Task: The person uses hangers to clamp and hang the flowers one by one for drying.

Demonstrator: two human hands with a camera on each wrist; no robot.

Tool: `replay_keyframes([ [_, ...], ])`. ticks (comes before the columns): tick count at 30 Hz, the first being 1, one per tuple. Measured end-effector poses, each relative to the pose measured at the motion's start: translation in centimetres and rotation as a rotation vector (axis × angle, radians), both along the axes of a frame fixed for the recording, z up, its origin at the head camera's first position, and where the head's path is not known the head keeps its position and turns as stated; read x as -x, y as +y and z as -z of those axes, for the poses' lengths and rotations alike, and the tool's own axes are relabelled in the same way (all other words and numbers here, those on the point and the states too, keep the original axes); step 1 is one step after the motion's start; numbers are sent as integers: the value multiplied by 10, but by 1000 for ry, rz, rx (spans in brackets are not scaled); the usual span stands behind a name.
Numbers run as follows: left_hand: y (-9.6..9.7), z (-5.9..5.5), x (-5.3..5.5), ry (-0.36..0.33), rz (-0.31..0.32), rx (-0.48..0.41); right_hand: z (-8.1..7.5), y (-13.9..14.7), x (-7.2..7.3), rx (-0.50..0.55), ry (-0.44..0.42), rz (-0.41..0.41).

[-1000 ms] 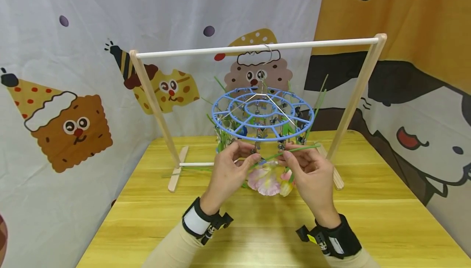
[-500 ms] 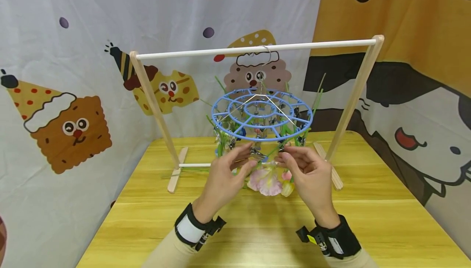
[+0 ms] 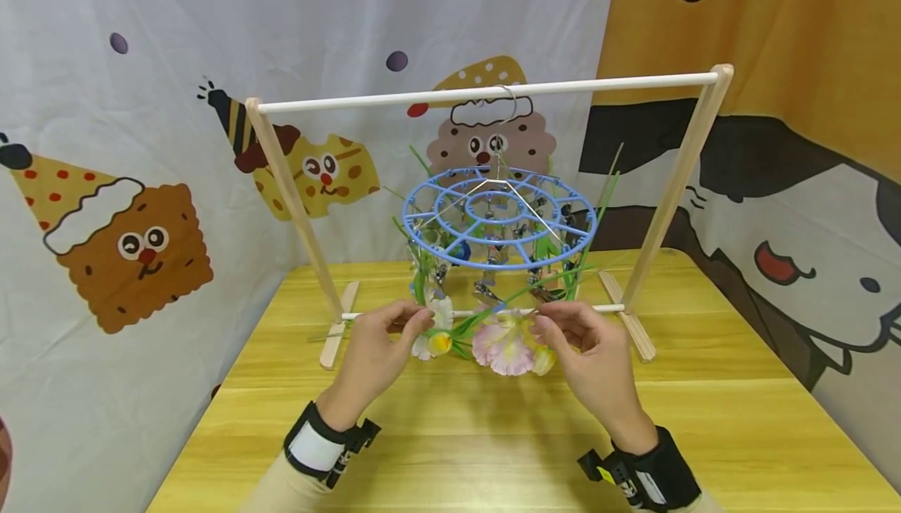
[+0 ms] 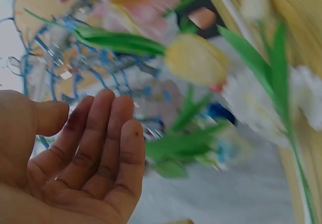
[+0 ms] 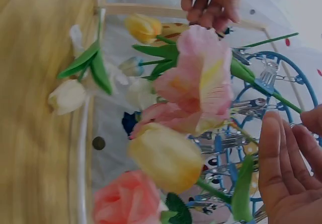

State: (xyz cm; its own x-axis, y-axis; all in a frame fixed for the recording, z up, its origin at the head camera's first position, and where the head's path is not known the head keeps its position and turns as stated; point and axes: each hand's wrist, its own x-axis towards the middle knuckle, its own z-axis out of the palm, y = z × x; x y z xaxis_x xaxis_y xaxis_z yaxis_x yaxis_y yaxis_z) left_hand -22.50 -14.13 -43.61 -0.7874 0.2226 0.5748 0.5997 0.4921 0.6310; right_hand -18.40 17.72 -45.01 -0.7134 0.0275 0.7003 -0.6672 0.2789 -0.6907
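A blue round clip hanger [image 3: 456,256] hangs by its hook from the white rail. Metal clips dangle beneath it, with artificial flowers about them. One clip [image 5: 266,75] sits on the green stem of a yellow tulip [image 3: 439,342], which lies slantwise below the ring. My left hand [image 3: 376,353] is left of this tulip, its fingers loosely bent and holding nothing in the left wrist view. My right hand [image 3: 594,353] stays beside a pink flower [image 3: 503,347] and a pale yellow tulip [image 5: 166,156]. Its fingers are nearly straight, around nothing I can see.
A wooden rack with a white top rail [image 3: 352,101] and slanted legs [image 3: 676,184] stands on the wood-grain table [image 3: 493,435]. Its lower bar [image 3: 605,309] runs behind the flowers. A white tulip [image 5: 68,97] hangs farther off. A cartoon-printed cloth [image 3: 317,20] is behind.
My left hand has let go near the clip and moved left and down, uncovering the yellow tulip. My right hand has let go of the stem and lowered slightly.
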Motion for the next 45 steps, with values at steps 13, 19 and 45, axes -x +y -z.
replay_keyframes([
  [13, -53, 41, 38, -141, -232, 220, 23, -5, -10, -160, 41, -83],
  [19, -60, 55, 56, -162, -251, 365, 26, -20, -12, -236, 140, -164],
  [45, -64, 69, 68, -29, -188, 506, 27, -57, 6, -481, 37, -187],
])
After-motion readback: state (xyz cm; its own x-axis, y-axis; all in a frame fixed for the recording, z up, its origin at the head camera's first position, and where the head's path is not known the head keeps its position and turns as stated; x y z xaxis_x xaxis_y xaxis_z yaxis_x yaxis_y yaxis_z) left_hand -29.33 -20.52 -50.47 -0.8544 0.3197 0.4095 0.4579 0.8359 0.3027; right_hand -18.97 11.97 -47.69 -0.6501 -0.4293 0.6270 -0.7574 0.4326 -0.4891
